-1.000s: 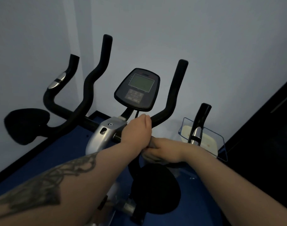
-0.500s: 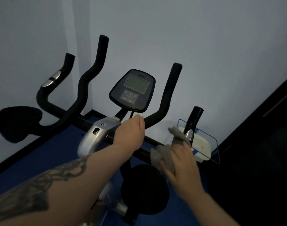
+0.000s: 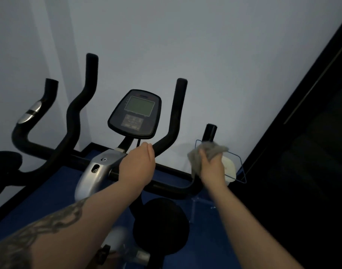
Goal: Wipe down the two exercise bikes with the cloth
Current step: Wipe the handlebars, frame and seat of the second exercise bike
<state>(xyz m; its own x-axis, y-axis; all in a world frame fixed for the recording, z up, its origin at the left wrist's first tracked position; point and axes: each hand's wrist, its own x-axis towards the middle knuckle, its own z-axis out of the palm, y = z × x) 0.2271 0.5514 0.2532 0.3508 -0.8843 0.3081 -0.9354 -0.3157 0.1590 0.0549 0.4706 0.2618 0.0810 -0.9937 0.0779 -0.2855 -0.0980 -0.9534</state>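
Head view is showing the right hand (image 3: 211,167) at about 3 o'clock, fingers curling round the grey cloth (image 3: 209,150) and bunching it against the right outer grip (image 3: 210,133) of the exercise bike (image 3: 100,171). At centre, the left hand (image 3: 137,166) is closing round the black handlebar (image 3: 172,187) just right of the silver stem housing. At 12 o'clock from that hand, the console (image 3: 135,113) is tilting toward the camera. A dark saddle (image 3: 160,226) is sitting at 6 o'clock, over blue floor (image 3: 55,191). A clear-framed white object (image 3: 230,167) is lying just beyond the cloth.
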